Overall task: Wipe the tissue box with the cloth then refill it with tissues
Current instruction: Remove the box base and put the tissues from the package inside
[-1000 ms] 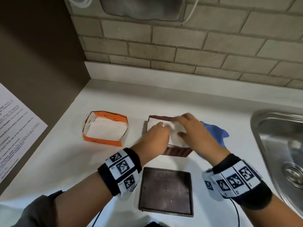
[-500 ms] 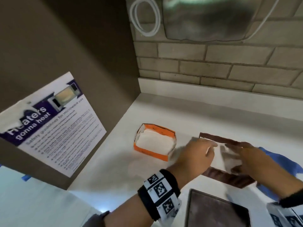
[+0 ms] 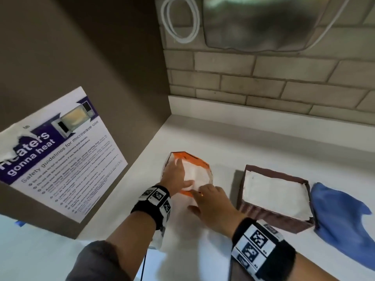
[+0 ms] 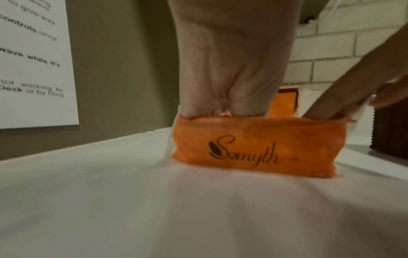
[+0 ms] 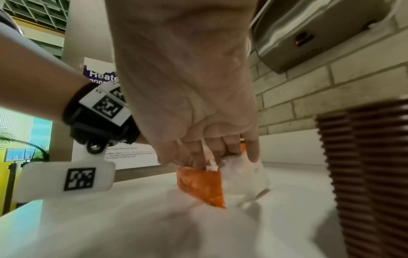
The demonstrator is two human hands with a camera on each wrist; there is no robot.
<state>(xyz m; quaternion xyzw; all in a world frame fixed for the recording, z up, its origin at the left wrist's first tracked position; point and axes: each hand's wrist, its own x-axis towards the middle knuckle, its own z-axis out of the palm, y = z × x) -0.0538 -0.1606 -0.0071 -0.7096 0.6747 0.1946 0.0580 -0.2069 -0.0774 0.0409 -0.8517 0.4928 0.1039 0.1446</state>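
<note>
An orange tissue packet (image 3: 199,161) (image 4: 253,148) (image 5: 198,183) lies open on the white counter, with white tissues (image 3: 197,173) in it. My left hand (image 3: 175,175) (image 4: 229,69) reaches into its far left side with fingers stretched over the tissues. My right hand (image 3: 211,201) (image 5: 198,104) dips its fingers in at the near right corner, thumb apart on the counter. Both sets of fingertips are hidden inside. To the right stands the brown ribbed tissue box (image 3: 263,211) (image 5: 364,174), lidless, holding a stack of tissues (image 3: 276,193). The blue cloth (image 3: 341,216) lies beside it.
A brown side panel with a microwave safety poster (image 3: 60,155) closes the counter's left end. The brick wall (image 3: 263,78) behind carries a metal dispenser (image 3: 263,21) and a coiled white cable (image 3: 180,19). Bare counter (image 3: 263,142) runs along the wall.
Both hands have left the brown box and moved left to the orange packet. The head view has swung left, and the tissues in the box are now uncovered.
</note>
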